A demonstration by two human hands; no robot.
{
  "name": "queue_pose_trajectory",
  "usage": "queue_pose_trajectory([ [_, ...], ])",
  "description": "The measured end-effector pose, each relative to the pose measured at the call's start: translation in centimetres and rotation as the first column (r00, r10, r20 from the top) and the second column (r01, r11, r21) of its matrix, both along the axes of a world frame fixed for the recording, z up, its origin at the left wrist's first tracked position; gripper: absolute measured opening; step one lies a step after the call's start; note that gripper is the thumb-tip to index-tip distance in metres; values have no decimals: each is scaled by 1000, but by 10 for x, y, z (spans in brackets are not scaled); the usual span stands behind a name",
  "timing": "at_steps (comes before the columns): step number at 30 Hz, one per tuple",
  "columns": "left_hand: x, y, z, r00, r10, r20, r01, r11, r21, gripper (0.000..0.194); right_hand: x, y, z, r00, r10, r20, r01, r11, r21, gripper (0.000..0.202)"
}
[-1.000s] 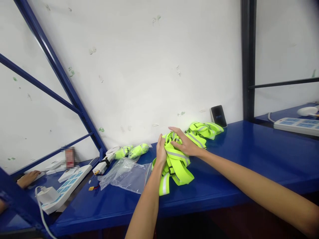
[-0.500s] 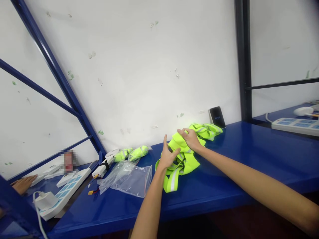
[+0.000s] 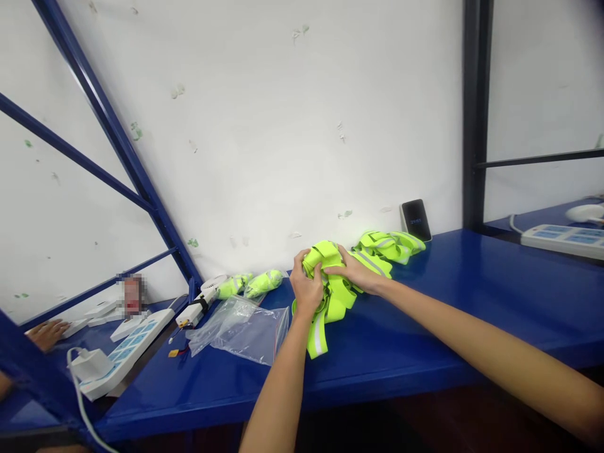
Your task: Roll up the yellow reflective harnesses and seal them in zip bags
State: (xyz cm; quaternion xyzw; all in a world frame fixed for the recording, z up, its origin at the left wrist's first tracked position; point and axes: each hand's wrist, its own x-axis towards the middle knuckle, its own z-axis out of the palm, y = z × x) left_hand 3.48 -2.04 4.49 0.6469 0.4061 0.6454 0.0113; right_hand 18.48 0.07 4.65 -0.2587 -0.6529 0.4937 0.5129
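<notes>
Between my two hands is a bunched neon-yellow reflective vest point(image 3: 337, 299) with silver-grey strips, its lower straps hanging onto the blue table. My left hand point(image 3: 307, 283) is closed around the left side of the bundle. From the right, my right hand point(image 3: 353, 272) grips the same fabric, some fingers hidden behind it. More crumpled yellow reflective fabric point(image 3: 391, 245) lies just behind and to the right; I cannot tell whether it is a separate piece. Clear plastic bags point(image 3: 248, 330) lie flat left of my left forearm.
Two packed yellow bundles point(image 3: 263, 284) lie near the wall beside a white device with a black strap point(image 3: 195, 309). A dark-screened phone point(image 3: 416, 219) leans on the wall. Power strips point(image 3: 127, 355) stand at left and right. Another person's hand point(image 3: 48, 333) rests at far left.
My left hand has gone from spread fingers to a closed hold on the vest. My right hand has shifted slightly lower, and the fabric is gathered more tightly. The view has tilted slightly.
</notes>
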Motion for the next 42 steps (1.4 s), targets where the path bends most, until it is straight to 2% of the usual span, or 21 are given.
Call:
queue_pose_trajectory([
  [2, -4, 0, 10, 998, 57, 30, -59, 997, 56, 37, -2, -2, -3, 988, -111, 112, 94, 985, 147, 60],
  [4, -7, -1, 23, 991, 130, 38, -134, 983, 122, 38, -1, -1, -3, 931, -315, 185, 239, 908, 344, 45],
  [8, -15, 0, 53, 966, 256, -35, -243, 945, 218, 37, 7, -4, 7, 705, -701, 108, 448, 558, 699, 25],
  [10, -21, 1, 67, 947, 322, -14, -312, 925, 216, 37, 5, -16, 12, 627, -777, 49, 437, 403, 804, 21],
  [11, -24, 0, 73, 936, 351, 3, -345, 916, 203, 37, 3, -25, 13, 616, -785, 62, 385, 369, 846, 21],
  [13, -30, -3, 83, 924, 382, -3, -375, 907, 190, 37, -3, -42, 14, 618, -763, 190, 231, 408, 883, 26],
  [16, -38, -12, 93, 922, 375, -96, -342, 906, 249, 34, -3, -53, 16, 568, -697, 438, 195, 631, 751, 40],
  [18, -43, -19, 94, 921, 372, -113, -325, 897, 299, 33, 4, -46, 23, 598, -606, 525, 249, 763, 597, 49],
  [19, -44, -22, 94, 921, 372, -114, -321, 892, 318, 33, 9, -39, 27, 633, -561, 534, 258, 803, 537, 51],
  [20, -44, -25, 93, 921, 371, -120, -314, 889, 334, 33, 14, -31, 32, 652, -542, 530, 273, 820, 503, 54],
  [22, -43, -31, 91, 918, 360, -168, -282, 889, 360, 31, 20, -17, 40, 588, -589, 554, 317, 798, 512, 58],
  [24, -41, -35, 90, 909, 344, -235, -238, 892, 384, 29, 20, -10, 44, 438, -674, 595, 304, 733, 608, 56],
  [26, -39, -38, 93, 905, 340, -257, -219, 889, 403, 29, 16, -11, 43, 355, -750, 558, 141, 633, 761, 42],
  [27, -39, -38, 96, 907, 346, -240, -228, 884, 409, 30, 15, -15, 41, 375, -771, 515, -2, 554, 832, 33],
  [30, -45, -33, 105, 912, 372, -174, -285, 879, 382, 33, 12, -35, 36, 565, -704, 432, -409, 216, 887, 19],
  [31, -48, -30, 107, 911, 374, -171, -295, 884, 362, 34, 12, -42, 35, 605, -663, 441, -480, 138, 866, 18],
  [32, -51, -27, 108, 911, 370, -181, -296, 893, 340, 33, 12, -49, 34, 621, -637, 457, -517, 105, 850, 19],
  [34, -57, -23, 108, 912, 355, -202, -287, 909, 301, 33, 13, -62, 32, 598, -639, 485, -524, 147, 839, 23],
  [37, -60, -19, 104, 930, 320, -183, -275, 932, 234, 34, 17, -71, 33, 575, -652, 494, -417, 286, 863, 33],
  [39, -60, -17, 101, 957, 262, -122, -243, 958, 149, 35, 23, -69, 40, 665, -594, 453, -264, 380, 886, 39],
  [42, -54, -16, 100, 996, 87, 17, -87, 996, -8, 37, 35, -55, 60, 803, -531, 270, 80, 546, 834, 61],
])
